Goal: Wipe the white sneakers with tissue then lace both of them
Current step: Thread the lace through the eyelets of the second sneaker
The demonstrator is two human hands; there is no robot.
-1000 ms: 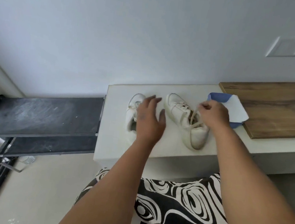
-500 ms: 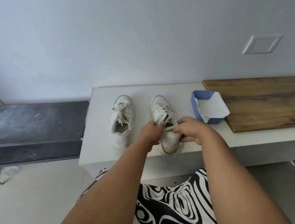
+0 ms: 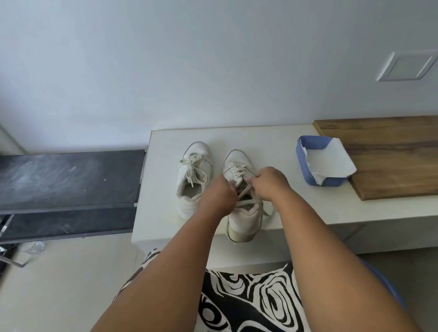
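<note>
Both hands now working the laces on the right-side sneaker

1 second back the left hand [image 3: 218, 194] was spread flat on the desk between the 2 shoes, covering part of the other sneaker [image 3: 193, 179], and the right hand [image 3: 266, 183] was out near the blue tray pinching a lace end. Half a second ago both hands had closed in over the tongue of the right-side sneaker [image 3: 243, 204]. Now they sit close together there, fingers curled on the lace [image 3: 246, 202], which crosses the shoe opening, and the other sneaker shows in full.
</note>
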